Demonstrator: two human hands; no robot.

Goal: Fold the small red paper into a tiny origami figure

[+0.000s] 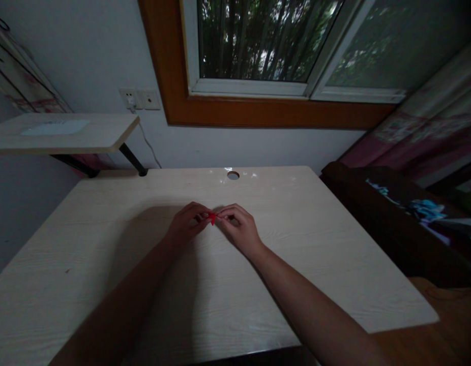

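Between my two hands is a small red ribbon [212, 218], looped or knotted at its middle, with a short pointed end hanging down. On its left side my left hand [188, 222] pinches it between thumb and fingertips. My right hand [238, 223] grips the other side in the same kind of pinch. The two sets of fingertips are close together, just above the pale wooden table [296, 264]. The fingers cover part of the ribbon, and its exact shape is too small to make out.
A raised shelf [121, 137] on black legs stands at the back left, with a paper sheet [55, 127] on it. Near the back edge is a round cable hole [233, 175]. Beyond are wall sockets [140, 99] and a window [258, 46]. Dark furniture [391, 218] stands right.
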